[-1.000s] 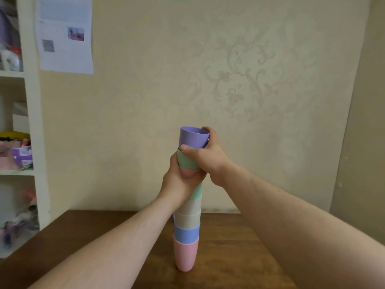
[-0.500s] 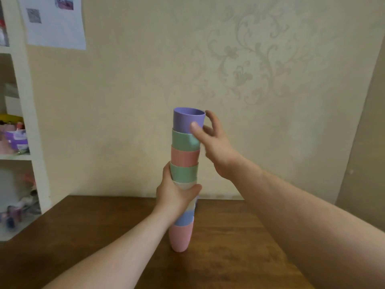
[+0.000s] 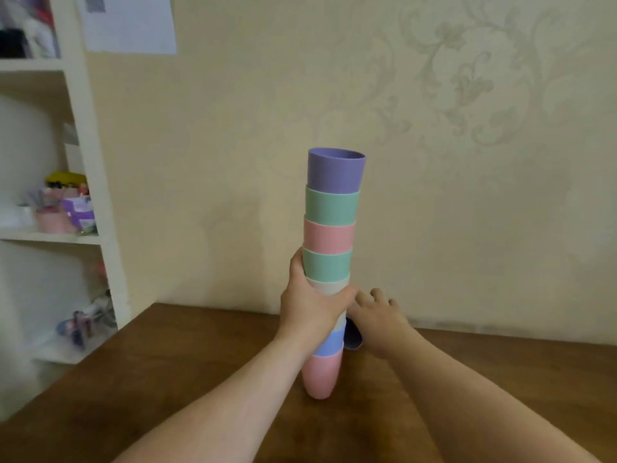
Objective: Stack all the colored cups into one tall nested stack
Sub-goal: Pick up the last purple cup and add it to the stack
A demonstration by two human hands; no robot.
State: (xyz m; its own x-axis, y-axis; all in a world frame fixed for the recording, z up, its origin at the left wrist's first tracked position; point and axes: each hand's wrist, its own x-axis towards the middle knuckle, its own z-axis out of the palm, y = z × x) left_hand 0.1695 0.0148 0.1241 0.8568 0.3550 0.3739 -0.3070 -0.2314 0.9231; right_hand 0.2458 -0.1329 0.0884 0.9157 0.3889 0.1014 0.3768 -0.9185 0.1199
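A tall nested cup stack (image 3: 329, 235) stands on the wooden table (image 3: 187, 372), with a purple cup (image 3: 335, 172) on top and a pink cup (image 3: 322, 375) at the bottom. Between them show green, pink, green, beige and blue cups. My left hand (image 3: 312, 304) is wrapped around the stack's middle, over the beige cups. My right hand (image 3: 379, 320) is low behind the stack on its right, fingers spread, against a dark blue cup (image 3: 354, 337) on the table. That cup is mostly hidden, so whether my right hand grips it is unclear.
A white shelf unit (image 3: 90, 182) full of small items stands at the left, past the table's left edge. A patterned beige wall (image 3: 467, 162) runs right behind the table. A paper sheet (image 3: 130, 25) hangs on the wall at the upper left.
My right hand left the purple cup at the top and dropped down behind the stack to the dark blue cup. My left hand slid lower on the stack.
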